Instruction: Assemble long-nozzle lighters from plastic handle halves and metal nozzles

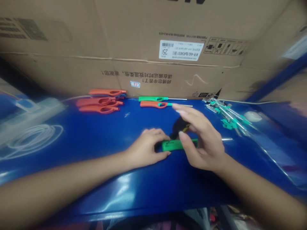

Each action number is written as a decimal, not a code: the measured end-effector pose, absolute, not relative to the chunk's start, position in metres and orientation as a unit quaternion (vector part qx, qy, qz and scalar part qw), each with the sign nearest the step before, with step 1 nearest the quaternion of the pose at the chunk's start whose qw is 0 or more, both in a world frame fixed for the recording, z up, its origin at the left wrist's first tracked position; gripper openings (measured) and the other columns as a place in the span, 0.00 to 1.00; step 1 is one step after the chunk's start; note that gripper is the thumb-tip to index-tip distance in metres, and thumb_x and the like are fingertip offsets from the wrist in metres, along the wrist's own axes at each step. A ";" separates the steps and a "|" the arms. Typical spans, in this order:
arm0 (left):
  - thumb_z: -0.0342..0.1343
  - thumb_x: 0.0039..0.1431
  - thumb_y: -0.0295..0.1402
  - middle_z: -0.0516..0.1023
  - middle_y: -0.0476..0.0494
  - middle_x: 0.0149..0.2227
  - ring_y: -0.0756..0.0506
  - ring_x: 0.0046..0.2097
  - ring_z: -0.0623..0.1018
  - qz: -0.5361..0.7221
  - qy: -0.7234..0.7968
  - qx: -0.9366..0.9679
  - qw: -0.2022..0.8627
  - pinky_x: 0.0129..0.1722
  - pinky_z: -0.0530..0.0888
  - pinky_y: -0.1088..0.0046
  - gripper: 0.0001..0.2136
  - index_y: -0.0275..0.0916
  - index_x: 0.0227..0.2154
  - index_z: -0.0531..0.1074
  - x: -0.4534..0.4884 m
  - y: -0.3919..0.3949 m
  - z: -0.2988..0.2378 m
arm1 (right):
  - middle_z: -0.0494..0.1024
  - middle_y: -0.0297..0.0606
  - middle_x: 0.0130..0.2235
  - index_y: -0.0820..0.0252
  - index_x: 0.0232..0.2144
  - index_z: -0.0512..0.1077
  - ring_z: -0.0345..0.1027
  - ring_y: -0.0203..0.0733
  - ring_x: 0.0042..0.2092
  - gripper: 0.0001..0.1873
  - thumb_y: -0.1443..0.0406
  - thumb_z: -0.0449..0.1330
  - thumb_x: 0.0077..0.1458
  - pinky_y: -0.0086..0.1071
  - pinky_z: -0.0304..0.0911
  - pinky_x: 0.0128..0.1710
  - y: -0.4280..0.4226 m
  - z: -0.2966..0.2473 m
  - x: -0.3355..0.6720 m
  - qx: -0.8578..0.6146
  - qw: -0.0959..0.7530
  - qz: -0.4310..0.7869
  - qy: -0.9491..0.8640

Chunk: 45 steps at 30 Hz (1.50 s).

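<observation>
On the blue tabletop a green long-necked lighter (174,145) lies crosswise, its metal tube pointing right. My left hand (148,146) pinches the handle's left end between thumb and forefinger. In my right hand (206,140) is a stubby black and yellow screwdriver (177,127), tilted, its lower end down at the handle near my left fingertips. The screwdriver's tip is too small to make out. My right fingers and thumb hide the middle of the lighter.
A green lighter (151,99) and an orange lighter (151,104) lie behind. Orange handles (96,101) are stacked left, near tiny metal pieces (127,115). Metal tubes with teal parts (230,116) lie right. Coiled white cable (38,137) sits left; a cardboard wall (134,38) stands behind.
</observation>
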<state>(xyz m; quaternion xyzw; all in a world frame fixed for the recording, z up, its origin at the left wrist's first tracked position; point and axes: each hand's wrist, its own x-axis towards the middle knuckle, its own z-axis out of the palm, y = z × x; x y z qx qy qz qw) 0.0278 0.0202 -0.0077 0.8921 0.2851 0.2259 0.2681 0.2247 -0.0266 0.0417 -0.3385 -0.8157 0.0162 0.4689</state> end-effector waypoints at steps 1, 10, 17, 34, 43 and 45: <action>0.63 0.58 0.38 0.78 0.44 0.46 0.39 0.49 0.75 0.224 0.286 0.892 0.269 0.50 0.67 0.59 0.13 0.43 0.45 0.76 0.028 0.020 -0.008 | 0.74 0.44 0.56 0.45 0.64 0.59 0.73 0.53 0.53 0.31 0.70 0.57 0.61 0.44 0.76 0.41 -0.028 0.045 0.224 -0.344 0.466 0.010 -0.815; 0.64 0.57 0.37 0.77 0.47 0.44 0.40 0.48 0.76 0.221 0.297 0.888 0.272 0.48 0.66 0.61 0.13 0.44 0.44 0.76 0.030 0.019 -0.008 | 0.80 0.38 0.49 0.47 0.56 0.71 0.77 0.46 0.47 0.18 0.65 0.57 0.65 0.39 0.74 0.45 -0.022 0.071 0.226 -0.358 0.438 -0.016 -0.824; 0.64 0.56 0.37 0.78 0.45 0.46 0.38 0.50 0.75 0.222 0.292 0.891 0.266 0.50 0.67 0.59 0.14 0.44 0.46 0.76 0.029 0.020 -0.009 | 0.83 0.33 0.35 0.48 0.48 0.77 0.77 0.42 0.36 0.13 0.56 0.63 0.62 0.34 0.73 0.39 -0.007 0.094 0.226 -0.375 0.342 -0.095 -0.857; 0.60 0.60 0.36 0.76 0.47 0.47 0.42 0.49 0.75 0.199 0.280 0.898 0.276 0.48 0.65 0.62 0.14 0.46 0.49 0.74 0.027 0.019 -0.003 | 0.79 0.41 0.46 0.54 0.59 0.68 0.73 0.36 0.33 0.19 0.64 0.50 0.69 0.32 0.72 0.33 0.001 0.071 0.237 -0.344 0.423 0.096 -0.833; 0.60 0.60 0.36 0.76 0.47 0.47 0.42 0.49 0.75 0.197 0.278 0.898 0.278 0.49 0.65 0.62 0.14 0.45 0.49 0.74 0.027 0.019 -0.002 | 0.80 0.44 0.47 0.57 0.59 0.68 0.75 0.40 0.40 0.19 0.66 0.48 0.69 0.37 0.72 0.41 -0.002 0.068 0.235 -0.334 0.447 0.036 -0.829; 0.60 0.61 0.36 0.76 0.47 0.47 0.41 0.50 0.75 0.201 0.278 0.899 0.274 0.49 0.65 0.61 0.14 0.45 0.49 0.74 0.027 0.019 -0.003 | 0.80 0.42 0.43 0.57 0.54 0.71 0.75 0.39 0.37 0.16 0.67 0.51 0.68 0.35 0.72 0.38 -0.006 0.069 0.231 -0.335 0.447 0.036 -0.829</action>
